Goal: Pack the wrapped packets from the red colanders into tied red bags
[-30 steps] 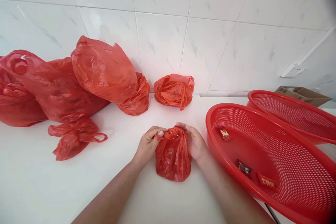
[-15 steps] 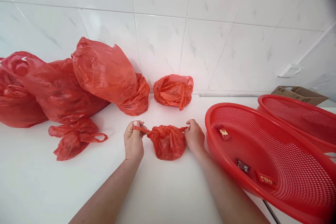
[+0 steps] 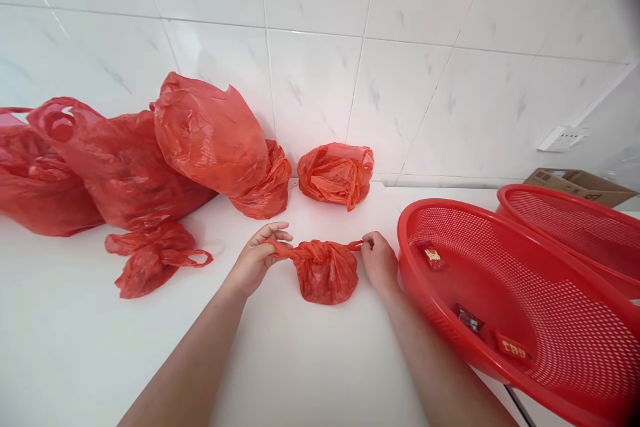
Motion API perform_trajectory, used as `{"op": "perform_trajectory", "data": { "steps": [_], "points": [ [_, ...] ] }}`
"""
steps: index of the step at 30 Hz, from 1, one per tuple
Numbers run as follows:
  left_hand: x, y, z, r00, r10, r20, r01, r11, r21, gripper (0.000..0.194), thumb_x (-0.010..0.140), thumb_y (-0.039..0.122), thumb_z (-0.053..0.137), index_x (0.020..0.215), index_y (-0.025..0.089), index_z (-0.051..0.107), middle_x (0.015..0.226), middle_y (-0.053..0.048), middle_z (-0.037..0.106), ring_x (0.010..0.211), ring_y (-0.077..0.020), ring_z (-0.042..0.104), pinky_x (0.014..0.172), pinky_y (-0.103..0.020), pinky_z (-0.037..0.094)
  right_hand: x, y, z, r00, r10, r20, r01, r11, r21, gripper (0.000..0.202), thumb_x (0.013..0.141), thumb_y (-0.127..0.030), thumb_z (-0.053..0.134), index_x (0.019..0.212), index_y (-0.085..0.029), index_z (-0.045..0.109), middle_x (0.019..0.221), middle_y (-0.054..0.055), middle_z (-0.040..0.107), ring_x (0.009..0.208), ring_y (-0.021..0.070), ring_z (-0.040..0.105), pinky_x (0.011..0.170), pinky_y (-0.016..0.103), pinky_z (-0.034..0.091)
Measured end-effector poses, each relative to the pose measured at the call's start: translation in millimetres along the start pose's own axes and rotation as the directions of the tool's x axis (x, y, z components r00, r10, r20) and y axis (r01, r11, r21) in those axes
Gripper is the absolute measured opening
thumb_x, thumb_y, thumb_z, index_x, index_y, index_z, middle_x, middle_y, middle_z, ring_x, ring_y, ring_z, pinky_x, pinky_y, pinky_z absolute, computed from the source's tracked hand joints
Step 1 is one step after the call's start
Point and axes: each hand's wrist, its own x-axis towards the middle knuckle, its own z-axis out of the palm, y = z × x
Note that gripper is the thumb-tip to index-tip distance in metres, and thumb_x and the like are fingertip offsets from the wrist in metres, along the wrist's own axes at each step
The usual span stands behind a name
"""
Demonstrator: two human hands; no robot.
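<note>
A small red plastic bag, knotted at the top and bulging below, sits on the white table between my hands. My left hand has the bag's left handle hooked at the thumb, with its other fingers partly spread. On the other side, my right hand pinches the tip of the right handle, fingers curled. Both handles stretch out sideways from the knot. The bag's contents are hidden by the film.
Larger filled red bags stand along the tiled wall at left, with a small tied bag before them. Another red bag lies behind my hands. At right are a red basket holding several wrapped pieces, a second basket and a cardboard box.
My left hand's fingers have loosened and spread, and the handle now lies further round the thumb. My right hand keeps its pinch. The view has shifted slightly left.
</note>
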Motion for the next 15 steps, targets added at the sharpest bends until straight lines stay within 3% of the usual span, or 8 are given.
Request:
{"op": "perform_trajectory", "data": {
  "steps": [2,4,8,10,12,15],
  "points": [
    [-1.6,2.4,-2.4,0.986,0.016,0.163,-0.009,0.999,-0.049,0.055,0.071,0.031,0.058,0.125,0.028,0.052,0.128,-0.01,0.054,0.118,-0.0264,0.05,0.095,-0.043,0.042,-1.0,-0.5,0.1,1.0,-0.018,0.023,0.018,1.0,-0.018,0.021,0.082,-0.022,0.04,0.088,-0.021,0.059,0.089,0.002,0.064,0.08,0.0166,0.057,0.064,0.027,0.037],
    [-6.5,2.7,3.7,0.976,0.076,0.203,-0.078,0.997,0.003,0.065,0.073,0.04,0.06,0.135,0.033,0.043,0.142,-0.007,0.042,0.131,-0.0283,0.037,0.101,-0.045,0.036,-1.9,-0.9,0.5,0.999,-0.03,0.044,0.032,0.998,-0.055,0.02,0.082,-0.023,0.041,0.087,-0.021,0.06,0.09,0.002,0.064,0.08,0.0165,0.057,0.063,0.027,0.036],
    [-18.9,-7.2,32.5,0.958,0.115,0.263,-0.211,0.903,0.373,0.081,0.059,0.035,0.079,0.134,0.032,0.047,0.149,-0.007,0.033,0.134,-0.0341,0.03,0.105,-0.048,0.031,-3.4,-0.8,0.3,0.998,-0.033,0.061,0.039,0.994,-0.103,0.018,0.08,-0.023,0.044,0.085,-0.021,0.061,0.093,0.003,0.063,0.08,0.0163,0.057,0.062,0.027,0.035],
    [-21.6,-14.0,45.6,0.932,0.123,0.341,-0.287,0.826,0.486,0.074,0.056,0.028,0.081,0.126,0.029,0.057,0.143,-0.009,0.041,0.132,-0.0347,0.033,0.105,-0.047,0.031,-3.9,-0.6,-0.4,0.996,-0.027,0.081,0.035,0.995,-0.091,0.018,0.081,-0.026,0.044,0.085,-0.022,0.061,0.092,0.002,0.063,0.079,0.0164,0.056,0.061,0.027,0.035],
    [-21.3,-17.8,52.2,0.916,0.152,0.371,-0.34,0.785,0.518,0.051,0.062,0.022,0.073,0.113,0.026,0.066,0.121,-0.009,0.059,0.118,-0.0327,0.047,0.099,-0.045,0.036,-4.3,-0.4,-1.2,0.994,-0.022,0.103,0.031,0.996,-0.079,0.019,0.081,-0.028,0.044,0.085,-0.022,0.062,0.092,0.002,0.063,0.078,0.0165,0.056,0.06,0.027,0.035],
    [-18.2,-15.7,46.4,0.922,0.225,0.315,-0.37,0.752,0.545,0.031,0.067,0.016,0.061,0.095,0.024,0.071,0.09,-0.006,0.066,0.091,-0.027,0.057,0.084,-0.038,0.044,-4.6,-0.1,-1.5,0.994,-0.026,0.108,0.037,0.995,-0.096,0.019,0.08,-0.026,0.045,0.087,-0.022,0.063,0.094,0.003,0.063,0.079,0.0169,0.056,0.059,0.027,0.035]
  ]
}}
